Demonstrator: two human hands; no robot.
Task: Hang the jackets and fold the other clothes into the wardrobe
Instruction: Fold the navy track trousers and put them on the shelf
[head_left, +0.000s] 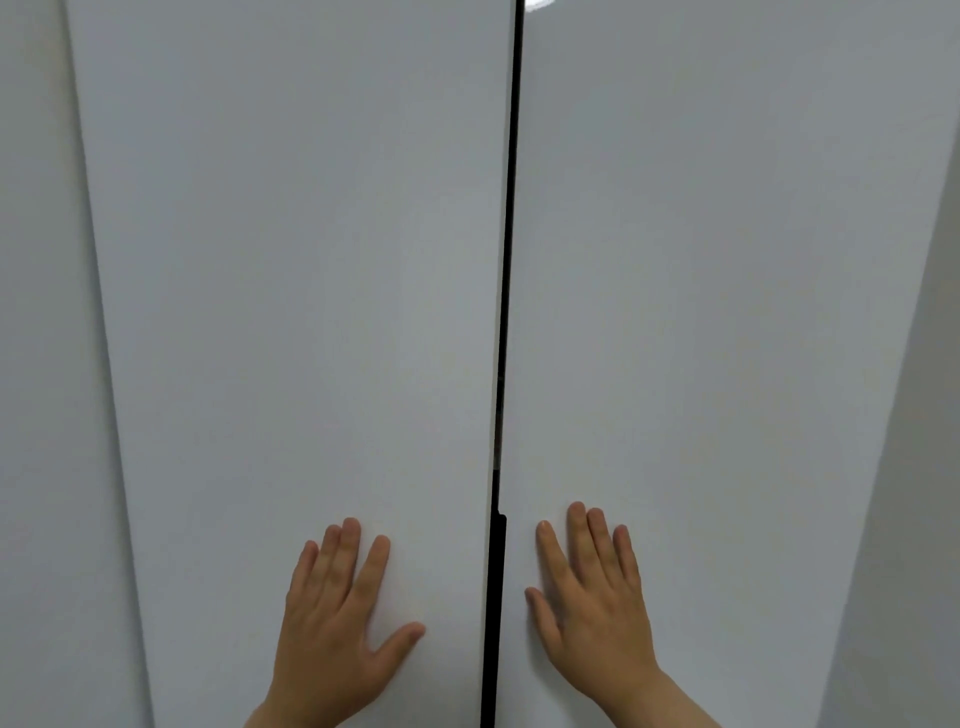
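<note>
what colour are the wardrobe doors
Plain white, slightly grey in shade, doors in the head view.

Plain pale wall (924, 467) at right, bright glare (537, 3) above.

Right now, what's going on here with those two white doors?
A person stands close to a white wardrobe with both palms flat on its doors. The left hand presses on the left door and the right hand on the right door, fingers straight, near the middle edges. Only a narrow dark gap shows between the doors, so they are almost shut. No jackets or other clothes are in view.
</note>
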